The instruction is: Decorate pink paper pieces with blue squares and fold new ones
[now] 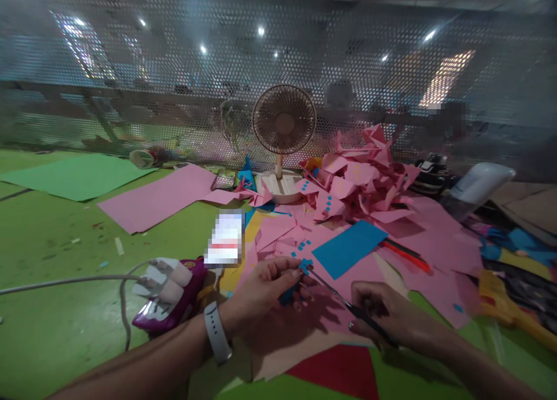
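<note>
My left hand [272, 281], with a white watch band on its wrist, pinches a small piece of blue paper [306, 265] between thumb and fingertips. My right hand [383, 313] is closed round the black handle of a pair of scissors [335, 292]. The thin metal blades point left and their tips reach the blue piece. Beneath both hands lie pink paper sheets [322, 324]. Tiny blue paper diamonds [300, 248] sit on the pink just beyond my left fingertips. A larger blue paper rectangle [350, 248] lies flat beyond the scissors.
A small fan [284, 121] stands at the back beside a heap of folded pink paper [357, 176]. To the left are a lit phone [225, 237], a purple power strip with white plugs [172, 284] and its cable [65, 284]. A yellow-handled tool [500, 301] lies right.
</note>
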